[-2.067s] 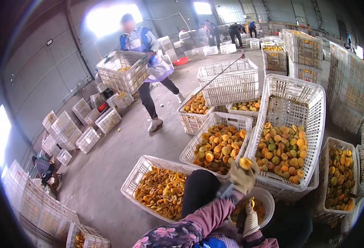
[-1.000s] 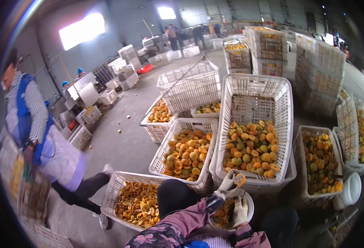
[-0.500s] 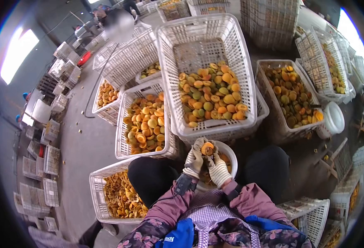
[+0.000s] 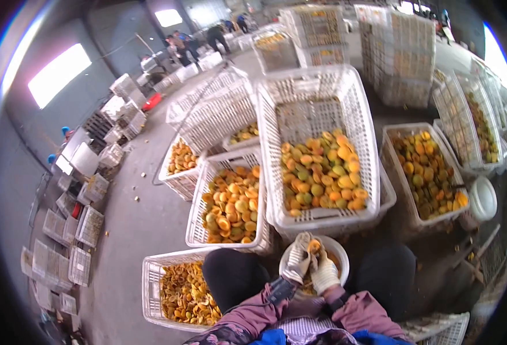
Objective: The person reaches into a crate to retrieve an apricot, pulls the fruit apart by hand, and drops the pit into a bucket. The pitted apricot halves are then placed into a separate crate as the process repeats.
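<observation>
Over a white bucket [image 4: 345, 259] between my knees, both gloved hands meet around one orange apricot [image 4: 314, 246]. My left hand [image 4: 297, 259] is closed on the fruit from the left. My right hand [image 4: 324, 275] presses close against its lower right side with curled fingers; whether it also grips some small tool is hidden. Orange pieces show inside the bucket below the hands. Just beyond stands a large white crate [image 4: 270, 172] with whole-looking and halved apricots [image 4: 322, 175].
Left of me are a crate of apricot halves [image 4: 230, 204] and a crate of flattened orange pieces [image 4: 189, 293]. To the right stand another apricot crate [image 4: 426, 172] and a white pail [image 4: 483, 198]. Stacked crates [image 4: 400, 57] and several people [image 4: 216, 37] are farther back.
The view has tilted up and shifted left, so crates and hands appear lower and farther right. Both hands stay together at the apricot above the bucket.
</observation>
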{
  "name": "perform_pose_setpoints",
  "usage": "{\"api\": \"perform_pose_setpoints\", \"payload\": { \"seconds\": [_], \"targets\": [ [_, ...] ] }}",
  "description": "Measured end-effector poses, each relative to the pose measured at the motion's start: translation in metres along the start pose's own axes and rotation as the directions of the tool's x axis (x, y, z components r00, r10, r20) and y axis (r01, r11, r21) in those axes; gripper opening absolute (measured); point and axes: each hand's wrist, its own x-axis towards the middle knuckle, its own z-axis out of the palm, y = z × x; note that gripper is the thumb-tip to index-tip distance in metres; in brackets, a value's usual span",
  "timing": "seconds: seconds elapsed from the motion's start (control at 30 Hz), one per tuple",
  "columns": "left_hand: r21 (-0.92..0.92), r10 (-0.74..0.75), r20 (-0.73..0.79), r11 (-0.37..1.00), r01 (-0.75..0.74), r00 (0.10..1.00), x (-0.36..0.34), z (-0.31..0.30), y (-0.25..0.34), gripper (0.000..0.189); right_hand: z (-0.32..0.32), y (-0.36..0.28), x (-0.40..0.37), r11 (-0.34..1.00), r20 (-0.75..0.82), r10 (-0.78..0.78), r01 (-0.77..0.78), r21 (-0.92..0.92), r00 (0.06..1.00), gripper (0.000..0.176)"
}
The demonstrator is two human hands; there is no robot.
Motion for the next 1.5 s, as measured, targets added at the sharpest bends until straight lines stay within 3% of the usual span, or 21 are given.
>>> {"api": "perform_pose_setpoints", "payload": {
  "seconds": [0.13, 0.23, 0.3, 0.4, 0.47, 0.6, 0.67, 0.7, 0.8, 0.83, 0.87, 0.93, 1.0, 1.07, 1.13, 1.23, 1.27, 1.33, 1.4, 1.47, 1.5],
  "targets": [
    [0.634, 0.36, 0.076, 0.702, -0.324, 0.93, 0.003, -0.002, 0.005, 0.033, 0.047, 0.061, 0.032, 0.889, -0.102, -0.315, 0.331, 0.318, 0.944, 0.034],
    [-0.307, -0.036, 0.034, 0.951, 0.045, 0.999, 0.009, 0.003, -0.017, 0.014, 0.044, 0.05, 0.026, 0.499, 0.074, -0.254, 0.065, 0.864, 0.964, 0.032],
    [-0.438, -0.078, 0.048, 0.894, 0.091, 0.996, 0.013, 0.002, -0.015, 0.014, 0.048, 0.063, 0.028, 0.747, 0.069, -0.28, 0.172, 0.643, 0.957, 0.028],
    [-0.565, -0.037, 0.115, 0.819, 0.096, 0.993, 0.009, 0.003, 0.009, 0.015, 0.065, 0.083, 0.044, 0.723, -0.048, -0.321, 0.278, 0.633, 0.946, 0.024],
    [-0.496, -0.032, 0.017, 0.867, 0.036, 0.999, 0.007, 0.01, 0.005, 0.015, 0.033, 0.047, 0.02, 0.24, 0.134, -0.225, -0.078, 0.967, 0.965, 0.021],
    [-0.552, -0.065, 0.036, 0.83, 0.074, 0.997, 0.006, 0.01, 0.041, 0.014, 0.037, 0.053, 0.021, 0.565, 0.037, -0.282, 0.135, 0.814, 0.959, 0.022],
    [-0.692, -0.151, 0.117, 0.696, 0.19, 0.982, 0.008, -0.002, 0.087, 0.014, 0.038, 0.046, 0.022, -0.025, 0.246, -0.194, -0.256, 0.966, 0.949, 0.024],
    [-0.644, -0.117, 0.181, 0.736, 0.208, 0.976, 0.014, -0.006, 0.066, 0.015, 0.027, 0.043, 0.011, 0.499, 0.144, -0.242, -0.003, 0.866, 0.959, 0.023],
    [-0.594, -0.103, 0.233, 0.772, 0.226, 0.967, 0.016, -0.007, 0.062, 0.02, 0.024, 0.044, 0.009, 0.619, 0.245, -0.234, -0.05, 0.784, 0.941, 0.019],
    [-0.657, -0.133, 0.25, 0.705, 0.269, 0.959, 0.015, -0.005, 0.066, 0.02, 0.032, 0.049, 0.007, 0.676, 0.084, -0.36, 0.197, 0.71, 0.929, 0.019],
    [-0.712, -0.159, 0.271, 0.63, 0.309, 0.949, 0.014, -0.003, 0.07, 0.021, 0.039, 0.058, 0.013, 0.677, 0.085, -0.365, 0.202, 0.708, 0.927, 0.019],
    [-0.716, -0.12, 0.3, 0.628, 0.306, 0.947, 0.014, -0.007, 0.078, 0.022, 0.043, 0.062, 0.025, -0.016, 0.238, -0.324, -0.256, 0.966, 0.916, 0.019],
    [-0.719, -0.054, 0.363, 0.618, 0.317, 0.93, 0.012, -0.014, 0.084, 0.024, 0.038, 0.056, 0.024, 0.247, 0.196, -0.205, -0.143, 0.958, 0.959, 0.018],
    [-0.575, -0.062, 0.432, 0.75, 0.328, 0.9, 0.02, -0.021, 0.076, 0.026, 0.008, 0.037, -0.003, 0.561, 0.606, -0.177, -0.426, 0.71, 0.776, 0.022],
    [-0.379, -0.214, 0.589, 0.779, 0.5, 0.78, 0.025, -0.025, 0.073, 0.027, 0.005, 0.024, -0.013, 0.587, 0.575, -0.13, -0.404, 0.701, 0.808, 0.027],
    [-0.446, 0.216, 0.218, 0.89, -0.099, 0.952, 0.032, -0.031, 0.041, 0.044, 0.005, 0.023, -0.013, 0.465, 0.714, -0.215, -0.573, 0.675, 0.667, 0.027],
    [-0.502, 0.124, 0.22, 0.865, 0.003, 0.968, 0.048, -0.047, 0.069, 0.049, 0.008, 0.018, -0.018, 0.542, 0.639, -0.153, -0.477, 0.692, 0.754, 0.026],
    [-0.955, -0.41, -0.113, -0.208, -0.213, 0.905, 0.072, -0.057, 0.131, 0.056, 0.012, 0.02, -0.016, 0.618, 0.542, -0.096, -0.377, 0.69, 0.835, 0.025],
    [-0.939, -0.302, -0.196, -0.216, -0.267, 0.933, 0.097, -0.065, 0.119, 0.062, 0.042, 0.048, 0.018, 0.719, 0.282, -0.003, -0.194, 0.667, 0.959, 0.027],
    [-0.945, -0.315, -0.059, 0.324, 0.049, 0.947, 0.14, -0.041, 0.061, 0.051, 0.117, 0.145, 0.093, 0.862, 0.071, -0.432, 0.389, 0.324, 0.899, 0.032],
    [-0.754, -0.315, 0.037, 0.614, 0.233, 0.948, 0.163, -0.026, 0.034, 0.048, 0.122, 0.15, 0.1, 0.877, 0.023, -0.435, 0.417, 0.24, 0.9, 0.033]
  ]
}}
